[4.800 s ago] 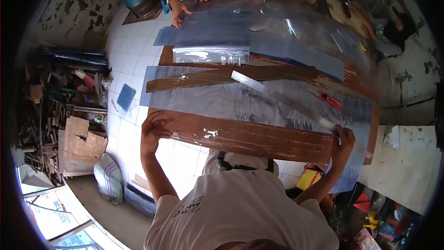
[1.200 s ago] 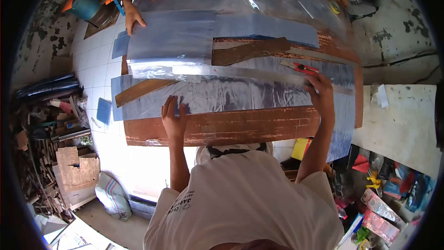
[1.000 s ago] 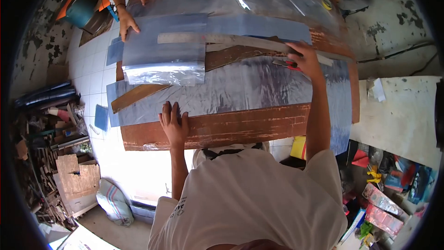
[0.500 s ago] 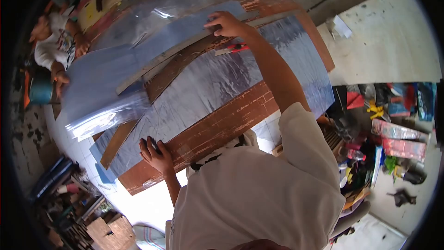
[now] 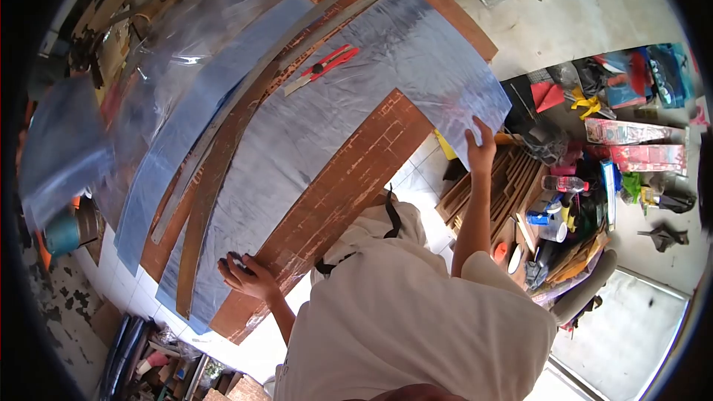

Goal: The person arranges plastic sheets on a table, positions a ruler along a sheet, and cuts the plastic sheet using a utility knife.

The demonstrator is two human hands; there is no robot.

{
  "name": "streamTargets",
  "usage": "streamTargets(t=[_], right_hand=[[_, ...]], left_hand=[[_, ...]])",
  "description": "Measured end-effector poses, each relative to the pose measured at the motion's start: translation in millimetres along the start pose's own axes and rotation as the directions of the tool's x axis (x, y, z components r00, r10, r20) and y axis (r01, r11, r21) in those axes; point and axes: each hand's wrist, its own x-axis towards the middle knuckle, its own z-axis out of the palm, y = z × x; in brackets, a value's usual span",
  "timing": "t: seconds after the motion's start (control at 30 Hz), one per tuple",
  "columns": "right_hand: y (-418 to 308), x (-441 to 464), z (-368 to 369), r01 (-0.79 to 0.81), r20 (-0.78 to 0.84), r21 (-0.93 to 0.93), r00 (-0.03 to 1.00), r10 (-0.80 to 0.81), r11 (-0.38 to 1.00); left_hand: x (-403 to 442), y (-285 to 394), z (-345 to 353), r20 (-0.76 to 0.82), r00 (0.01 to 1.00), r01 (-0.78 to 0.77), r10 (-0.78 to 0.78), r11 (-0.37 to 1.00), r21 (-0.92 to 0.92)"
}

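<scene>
My left hand (image 5: 251,279) lies with fingers spread on the lower left of a bluish plastic sheet (image 5: 297,134), beside the bare brown tabletop (image 5: 334,186). Dark patches between its fingers are unclear. The right-hand corner of the same sheet hangs over the table edge, pinched in my right hand (image 5: 481,152). A red cutter (image 5: 327,67) with its blade out rests on the sheet's upper part. Along the sheet's far side lie a brown strip (image 5: 199,249) and a long metal ruler (image 5: 174,204), neither touched by my hands.
Another blue sheet (image 5: 67,145) is raised at the far left, and clear film (image 5: 189,52) covers the table's far side. Wood strips (image 5: 486,186), a bottle (image 5: 564,184) and other clutter lie at right. A pale board (image 5: 572,7) is at upper right.
The view has swung right. My right hand has left the ruler, which now lies beyond the brown strip, and has come to the sheet's right corner. The co-worker's sheet has been lifted away leftward.
</scene>
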Motion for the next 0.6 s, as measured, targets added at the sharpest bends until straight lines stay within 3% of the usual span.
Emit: streamTargets(t=[0.07, 0.13, 0.23, 0.27, 0.33, 0.37, 0.4, 0.43, 0.47, 0.5, 0.53, 0.6], right_hand=[[30.2, 9.5, -12.5, -0.165, -0.045, 0.048, 0.985, 0.167, 0.985], [47.3, 34.4, -20.0, -0.198, -0.052, -0.015, 0.979, 0.197, 0.98], [90.7, 95.6, -23.1, 0.039, -0.067, -0.254, 0.996, -0.058, 0.966], [104.8, 119.8, -20.5, 0.051, -0.062, -0.248, 0.996, -0.068, 0.968], [147.5, 167.4, -8.7, 0.112, 0.046, -0.336, 0.994, -0.103, 0.935], [165.7, 187.6, -2.2, 0.171, 0.096, -0.435, 0.985, -0.143, 0.884], [166.0, 204.5, -2.6, 0.191, 0.113, -0.417, 0.981, -0.158, 0.888], [162.3, 220.8, -3.2, 0.05, 0.266, -0.373, 0.962, 0.055, 0.926], [156.9, 232.0, 3.9, -0.094, 0.426, -0.356, 0.869, 0.251, 0.93], [181.1, 244.7, 14.3, 0.003, 0.488, -0.267, 0.863, 0.133, 0.964], [170.9, 247.2, 14.6, -0.034, 0.513, -0.182, 0.85, 0.124, 0.983], [166.3, 243.9, 20.1, -0.046, 0.509, -0.021, 0.859, 0.05, 0.999]], left_hand=[[0.0, 0.1, 1.5, -0.041, 0.999, 0.002, -0.006, 0.997, -0.083], [0.4, -0.8, 1.5, -0.071, 0.997, -0.026, 0.022, 0.998, -0.053], [-5.8, 4.3, -0.2, -0.167, 0.986, -0.029, 0.018, 0.997, -0.065], [-9.2, 9.5, -0.5, -0.175, 0.985, -0.019, 0.008, 0.998, -0.062], [-23.8, 27.0, -1.6, -0.219, 0.963, 0.149, -0.158, 0.987, -0.059], [-33.6, 40.6, -2.0, -0.277, 0.954, 0.124, -0.112, 0.992, 0.024], [-44.7, 55.4, 0.5, -0.29, 0.948, 0.145, -0.128, 0.989, 0.037], [-58.4, 67.7, 7.2, -0.33, 0.931, 0.156, -0.158, 0.987, -0.034], [-72.6, 77.7, 12.7, -0.371, 0.909, 0.163, -0.187, 0.982, -0.097], [-88.2, 97.3, 21.6, -0.337, 0.868, 0.28, -0.365, 0.919, -0.276], [-98.4, 122.2, 22.3, -0.264, 0.863, 0.303, -0.432, 0.858, -0.415], [-110.6, 173.1, 27.9, -0.325, 0.864, 0.194, -0.385, 0.85, -0.49]])
